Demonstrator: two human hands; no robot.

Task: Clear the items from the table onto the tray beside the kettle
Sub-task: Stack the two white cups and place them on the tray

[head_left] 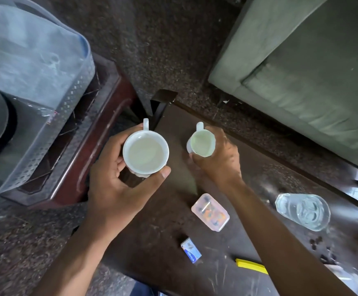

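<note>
The left hand [118,167] wraps around a white cup [145,152], held off the corner of the dark bench [173,242]. The right hand [218,159] grips a smaller white cup [201,144] over the bench. A glass [302,211], a pink box [210,212], a matchbox [191,250] and a yellow strip [251,265] lie on the bench. The tray [52,129] sits left.

I see a dark speckled carpet [152,39] all round. Landmark: dark scratched table [248,189]. Green sofa [301,71] beyond it to the right, just across a carpet strip. Reddish wood stand [92,129] left of its far corner. Light is dim and even.
</note>
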